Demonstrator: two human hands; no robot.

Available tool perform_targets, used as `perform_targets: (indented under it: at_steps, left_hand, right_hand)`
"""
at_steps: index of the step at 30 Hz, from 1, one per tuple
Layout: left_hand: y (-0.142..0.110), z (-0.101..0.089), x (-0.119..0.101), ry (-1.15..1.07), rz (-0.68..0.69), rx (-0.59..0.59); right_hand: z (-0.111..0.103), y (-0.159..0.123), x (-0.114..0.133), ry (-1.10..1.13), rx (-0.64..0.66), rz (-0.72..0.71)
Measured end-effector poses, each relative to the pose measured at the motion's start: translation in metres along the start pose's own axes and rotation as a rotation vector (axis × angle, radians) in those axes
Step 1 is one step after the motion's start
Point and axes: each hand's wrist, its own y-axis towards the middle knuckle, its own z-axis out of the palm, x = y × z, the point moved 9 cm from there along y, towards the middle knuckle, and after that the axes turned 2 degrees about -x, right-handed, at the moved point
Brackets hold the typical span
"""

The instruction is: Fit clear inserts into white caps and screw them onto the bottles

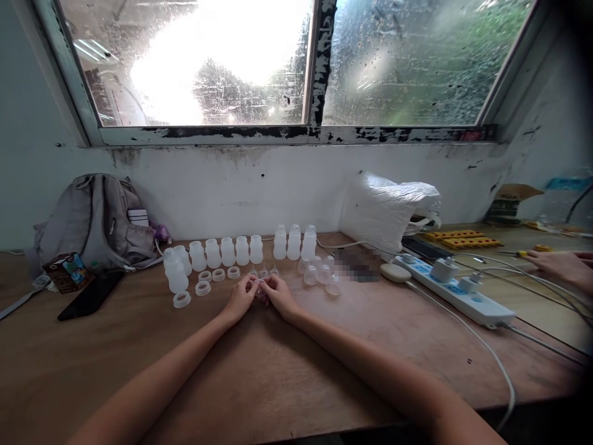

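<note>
My left hand [243, 298] and my right hand [278, 295] meet at the middle of the table, fingers closed in a pinch. Between them is a small translucent bottle part, mostly hidden by the fingers. Just beyond stand several clear silicone nipples [263, 271]. To the left lie several white collar rings [202, 288], with a row of open frosted baby bottles [212, 253] behind them. Three capped bottles [293, 243] stand behind and right of the hands. Several clear dome caps [310, 275] rest on the table to the right.
A grey backpack [104, 222], a drink carton [68, 272] and a black phone [91, 295] are at left. At right are a white bag [389, 210], a round white charger [395, 272] and a power strip [454, 293] with cables. Another person's hand [558, 264] is at far right.
</note>
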Motion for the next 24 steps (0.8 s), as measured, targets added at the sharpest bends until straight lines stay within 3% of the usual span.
perform_targets:
  at_steps: [6,24]
  left_hand:
    - [-0.001,-0.003,0.000,-0.002,0.017,-0.007]
    - [-0.004,-0.001,-0.016,0.144,0.122,0.003]
  right_hand:
    - [-0.003,-0.001,0.005,-0.056,-0.001,-0.094]
    - [-0.005,-0.002,0.001,-0.034,-0.037,-0.021]
